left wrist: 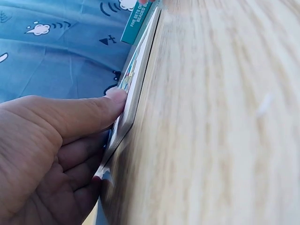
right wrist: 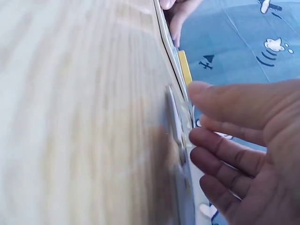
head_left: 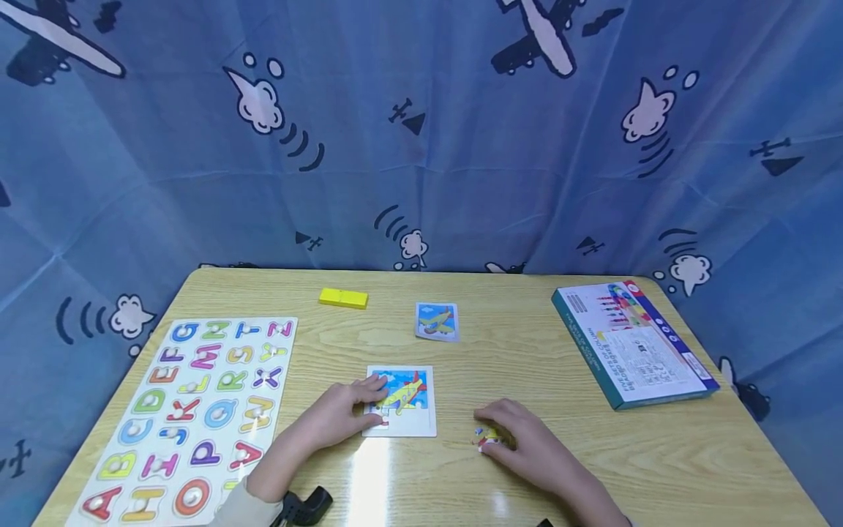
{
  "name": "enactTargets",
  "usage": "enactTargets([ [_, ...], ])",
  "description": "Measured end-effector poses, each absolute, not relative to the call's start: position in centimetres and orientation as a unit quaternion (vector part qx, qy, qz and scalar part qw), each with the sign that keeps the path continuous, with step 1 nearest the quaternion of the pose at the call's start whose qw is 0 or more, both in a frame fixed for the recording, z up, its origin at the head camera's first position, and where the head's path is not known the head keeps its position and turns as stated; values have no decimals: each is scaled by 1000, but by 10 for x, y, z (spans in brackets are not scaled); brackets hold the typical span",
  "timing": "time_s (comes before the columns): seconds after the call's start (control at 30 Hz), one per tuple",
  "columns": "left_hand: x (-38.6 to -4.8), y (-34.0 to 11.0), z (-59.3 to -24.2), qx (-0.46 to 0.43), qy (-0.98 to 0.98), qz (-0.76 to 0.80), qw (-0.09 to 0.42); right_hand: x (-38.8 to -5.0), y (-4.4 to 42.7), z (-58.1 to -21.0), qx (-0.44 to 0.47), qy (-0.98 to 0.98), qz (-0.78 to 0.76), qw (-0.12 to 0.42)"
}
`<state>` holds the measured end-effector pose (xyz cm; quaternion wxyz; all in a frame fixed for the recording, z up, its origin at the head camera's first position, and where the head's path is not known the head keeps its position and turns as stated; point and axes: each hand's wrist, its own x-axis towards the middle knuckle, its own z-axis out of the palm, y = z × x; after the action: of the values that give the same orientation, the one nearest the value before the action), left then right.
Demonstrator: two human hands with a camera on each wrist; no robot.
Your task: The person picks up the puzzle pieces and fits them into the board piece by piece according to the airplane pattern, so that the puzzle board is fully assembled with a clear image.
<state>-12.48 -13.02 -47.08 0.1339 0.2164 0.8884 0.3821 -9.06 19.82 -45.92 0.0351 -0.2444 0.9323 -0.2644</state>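
A square jigsaw puzzle in a white frame (head_left: pixel 426 421) lies flat on the table, its upper part showing a yellow plane on blue sky and its lower part bare white. My left hand (head_left: pixel 336 416) rests at its left side, the thumb (left wrist: pixel 115 101) touching the board. Beside it to the right, my right hand (head_left: pixel 530 446) is over loose puzzle pieces (head_left: pixel 488 438) in yellow, red and white. Its fingers are slightly bent and spread around them, apart from the thumb (right wrist: pixel 201 93). Part of the pieces is hidden under that hand.
Behind the puzzle lies a small picture card (head_left: pixel 437 322) of the same plane. A yellow block (head_left: pixel 343 298) sits near the back edge. On the left is an alphabet peg board (head_left: pixel 220 391); on the right, a flat toy box (head_left: pixel 635 344). A blue curtain (head_left: pixel 421 183) hangs behind.
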Motion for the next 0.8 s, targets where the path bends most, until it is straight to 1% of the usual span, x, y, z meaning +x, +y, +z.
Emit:
enactTargets([
  [0.23, -125, -130, -470, 219, 891, 375, 130, -86, 211, -464, -233, 934, -268, 25],
  [0.47, -126, -130, -469, 220, 890, 379, 125, -87, 212, -470, -228, 934, -277, 8],
  [0.8, -125, -130, -469, 214, 888, 384, 137, -89, 213, -475, -264, 923, -275, -53],
])
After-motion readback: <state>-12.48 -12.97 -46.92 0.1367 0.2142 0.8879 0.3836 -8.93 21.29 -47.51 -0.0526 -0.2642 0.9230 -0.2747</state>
